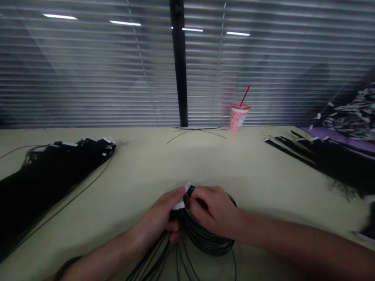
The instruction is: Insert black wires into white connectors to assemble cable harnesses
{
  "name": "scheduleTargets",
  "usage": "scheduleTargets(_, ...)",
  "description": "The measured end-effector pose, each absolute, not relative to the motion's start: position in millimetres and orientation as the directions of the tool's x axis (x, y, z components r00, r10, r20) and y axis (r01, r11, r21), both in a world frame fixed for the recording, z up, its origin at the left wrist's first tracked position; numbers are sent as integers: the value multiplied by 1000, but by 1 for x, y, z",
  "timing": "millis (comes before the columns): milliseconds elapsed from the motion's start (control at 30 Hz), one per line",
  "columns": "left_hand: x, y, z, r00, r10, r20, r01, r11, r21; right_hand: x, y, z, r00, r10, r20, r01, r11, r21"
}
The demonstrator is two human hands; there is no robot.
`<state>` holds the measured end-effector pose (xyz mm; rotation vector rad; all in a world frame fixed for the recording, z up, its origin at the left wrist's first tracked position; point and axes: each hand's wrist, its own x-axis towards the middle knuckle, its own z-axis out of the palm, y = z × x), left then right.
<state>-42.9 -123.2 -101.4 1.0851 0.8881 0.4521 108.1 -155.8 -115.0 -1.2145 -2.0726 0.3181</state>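
My left hand and my right hand meet near the front of the pale table. Both grip a bundle of thin black cables. The bundle's top end carries a white tag, pinched between my left thumb and my right fingers. Below the hands the cables curl into a loop on the right and run in loose strands toward me on the left.
A large heap of black cables with white tags lies at the left. Another pile of black strips and tagged pieces sits at the right. A pink cup with a red straw stands by the window blinds. Loose wires lie beside it.
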Motion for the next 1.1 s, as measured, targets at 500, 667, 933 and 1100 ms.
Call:
scheduleTargets(500, -40, -126, -96, 524, 726, -445, 107, 463, 880, 110, -156, -119, -325, 792, 516, 611, 593, -525)
scheduleTargets(667, -39, -124, -99, 531, 738, -416, 111, 426, 898, 110, -156, -118, -339, 797, 500, 650, 583, -488)
scheduleTargets(933, -40, -125, -98, 555, 733, -394, 108, 406, 907, 108, -155, -121, -322, 776, 543, 646, 599, -474)
scheduleTargets(1100, -39, -122, -98, 562, 722, -404, 115, 416, 902, 108, -154, -123, -271, 763, 588, 593, 613, -522)
